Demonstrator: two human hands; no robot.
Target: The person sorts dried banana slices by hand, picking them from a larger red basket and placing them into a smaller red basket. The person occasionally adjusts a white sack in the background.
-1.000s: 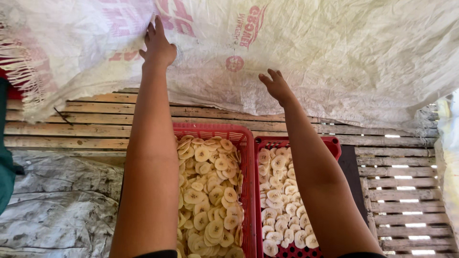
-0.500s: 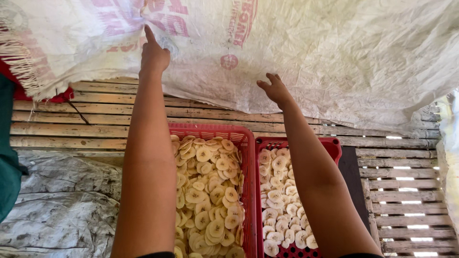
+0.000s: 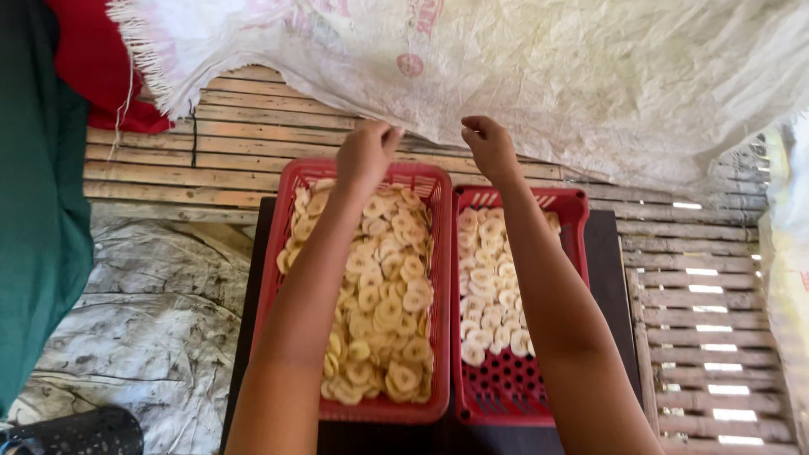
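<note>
Where the head view looks down past both forearms, the left hand (image 3: 364, 156) and the right hand (image 3: 490, 150) meet the near hem of a large white woven sack sheet (image 3: 548, 76) that lies spread over a slatted bamboo platform (image 3: 211, 160). Both hands are curled, fingers drawn together at the sheet's edge; they look pinched on the hem, though the knuckles hide the fingertips, so I cannot say for certain that cloth is caught between them. The sheet reaches from the frayed, fringed corner at upper left across to the right edge of the frame, its lower border just beyond two red crates.

Judging by the creases and the loose fringe, this sheet should handle as light, limp and rather slick plastic weave: it will fold and billow rather than hold a shape, and a pinch near the hem, with the hands set apart, seems the surest hold. The frayed corner looks weak and likely to shed threads.

Below the wrists stand a left red crate (image 3: 278, 278), heaped with pale yellow banana slices (image 3: 379, 312), and a right red crate (image 3: 581, 219) touching it, holding a thinner layer of whiter slices (image 3: 489, 295) with the perforated floor showing at the near end. Those slices look light and brittle. Crumpled grey sheeting (image 3: 143, 329) lies at lower left, beside a green cloth (image 3: 34, 211).
</note>
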